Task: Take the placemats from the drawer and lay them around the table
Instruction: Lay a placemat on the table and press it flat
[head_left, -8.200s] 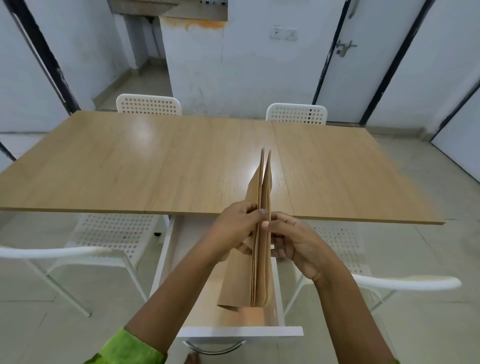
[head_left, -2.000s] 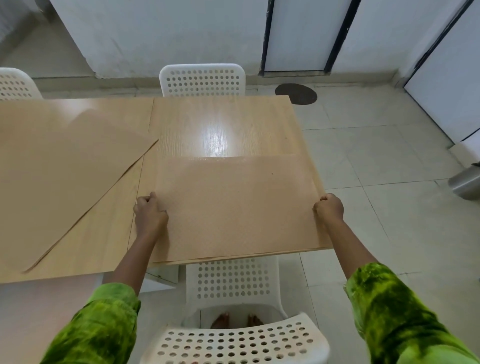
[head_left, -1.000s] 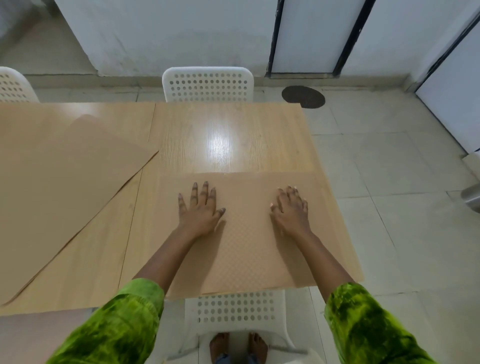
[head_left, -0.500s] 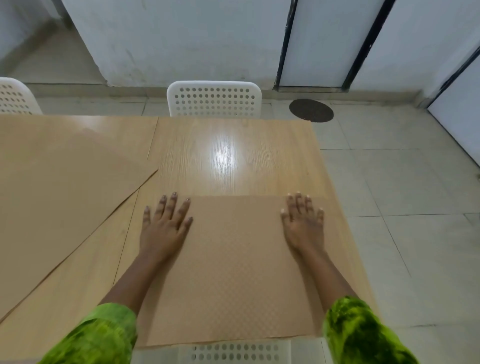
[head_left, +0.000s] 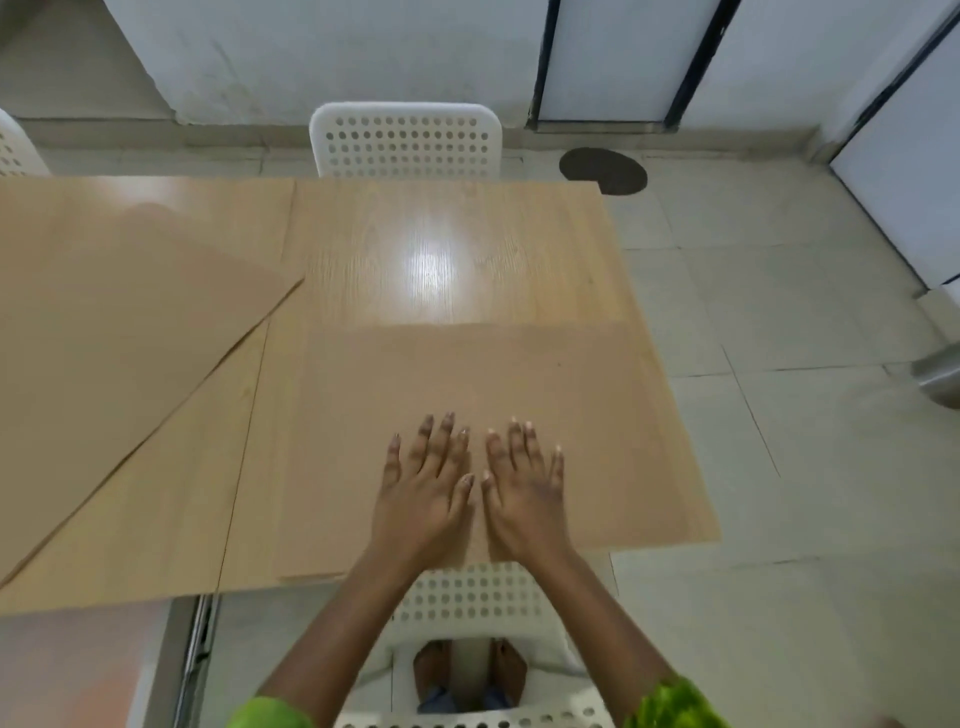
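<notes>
Head view: my left hand (head_left: 423, 493) and right hand (head_left: 524, 488) lie flat, fingers spread, gripping nothing, thumbs nearly touching on the tan, faintly dotted placemat (head_left: 597, 415) at the table's (head_left: 447, 249) near-right corner; spare placemats (head_left: 114, 332) lie at ten o'clock.

placemat stack (head_left: 104, 338) cut off at left edge, far-left chair (head_left: 15, 150) mostly out of view

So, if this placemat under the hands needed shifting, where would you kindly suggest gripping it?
Probably the two short side edges of the placemat, one hand from each side: it lies flat and wide, and its right edge overhangs the table, giving fingers room underneath.
</notes>
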